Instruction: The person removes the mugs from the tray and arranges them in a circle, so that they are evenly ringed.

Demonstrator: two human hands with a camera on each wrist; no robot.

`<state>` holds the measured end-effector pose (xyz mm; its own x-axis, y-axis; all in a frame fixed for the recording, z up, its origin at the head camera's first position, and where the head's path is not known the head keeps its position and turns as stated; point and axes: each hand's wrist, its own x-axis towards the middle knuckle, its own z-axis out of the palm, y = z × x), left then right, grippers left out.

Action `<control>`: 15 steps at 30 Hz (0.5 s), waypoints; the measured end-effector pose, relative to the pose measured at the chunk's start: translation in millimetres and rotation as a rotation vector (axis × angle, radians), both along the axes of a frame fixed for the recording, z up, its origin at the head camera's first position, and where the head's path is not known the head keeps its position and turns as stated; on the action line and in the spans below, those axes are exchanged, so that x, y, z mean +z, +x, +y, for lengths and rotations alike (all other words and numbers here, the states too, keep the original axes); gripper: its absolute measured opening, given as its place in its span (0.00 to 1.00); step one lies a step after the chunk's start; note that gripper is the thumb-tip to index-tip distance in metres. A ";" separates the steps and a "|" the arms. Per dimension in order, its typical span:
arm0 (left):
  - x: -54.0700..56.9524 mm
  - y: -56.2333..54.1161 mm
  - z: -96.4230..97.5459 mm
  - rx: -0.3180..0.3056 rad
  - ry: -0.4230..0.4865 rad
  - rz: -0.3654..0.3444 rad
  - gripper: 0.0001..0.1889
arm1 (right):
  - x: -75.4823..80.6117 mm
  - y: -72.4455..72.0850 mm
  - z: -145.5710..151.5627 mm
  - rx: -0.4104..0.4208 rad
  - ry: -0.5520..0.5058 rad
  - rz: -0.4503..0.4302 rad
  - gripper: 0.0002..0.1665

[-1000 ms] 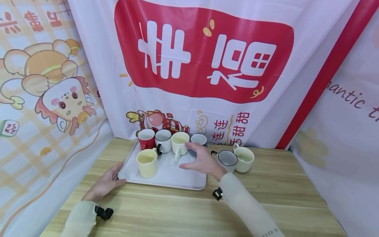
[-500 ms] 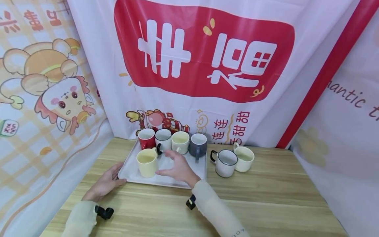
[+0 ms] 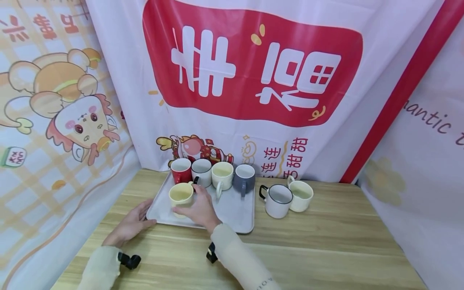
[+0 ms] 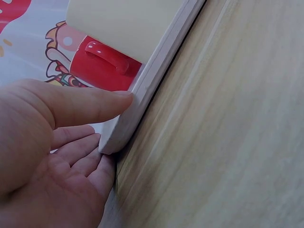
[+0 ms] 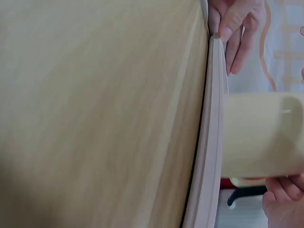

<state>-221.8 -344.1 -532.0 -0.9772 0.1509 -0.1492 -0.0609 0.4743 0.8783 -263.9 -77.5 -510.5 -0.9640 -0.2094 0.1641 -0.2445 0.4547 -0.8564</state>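
Note:
My right hand point(image 3: 199, 207) holds a pale yellow mug point(image 3: 179, 196) near the front left of a white tray point(image 3: 232, 215), thumb across its near side and fingers by the handle. In the right wrist view, part of that hand point(image 5: 285, 199) shows at the mug's side. My left hand point(image 3: 132, 225) holds the tray's front left corner; its thumb point(image 4: 102, 104) lies at the rim and the other fingers extend along the outer side. Behind the yellow mug, a red mug point(image 3: 182, 175), a white black-rimmed mug point(image 3: 204, 177), a cream mug point(image 3: 225, 181) and a dark grey mug point(image 3: 240, 184) stand in a row.
Right of the tray, another white black-rimmed mug point(image 3: 277, 207) and a cream mug point(image 3: 302, 201) stand side by side on the wooden table point(image 3: 326, 249). A printed cloth point(image 3: 250, 100) hangs along the table's back edge, with others at both sides.
My right hand has moved left from beside the dark grey mug, across the tray, to the yellow mug and taken hold of it. My left hand has stayed at the tray corner.

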 end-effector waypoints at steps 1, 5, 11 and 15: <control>0.1 0.3 0.1 0.002 0.001 -0.002 0.49 | -0.4 0.8 -3.6 -0.016 -0.008 0.007 0.62; -0.3 0.8 0.1 0.007 0.001 -0.006 0.49 | -2.3 3.5 -14.6 -0.079 -0.051 0.072 0.59; -0.4 1.1 0.4 0.012 0.004 -0.007 0.49 | -3.6 3.5 -23.6 -0.166 -0.081 0.106 0.54; -0.6 0.5 -0.5 0.013 0.005 -0.001 0.49 | -1.7 0.2 -24.8 -0.182 -0.082 0.114 0.52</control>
<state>-221.2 -344.6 -532.5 -0.9790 0.1390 -0.1494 -0.0679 0.4689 0.8807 -263.7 -102.3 -512.2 -0.9588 -0.0151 0.2837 -0.2624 0.4298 -0.8640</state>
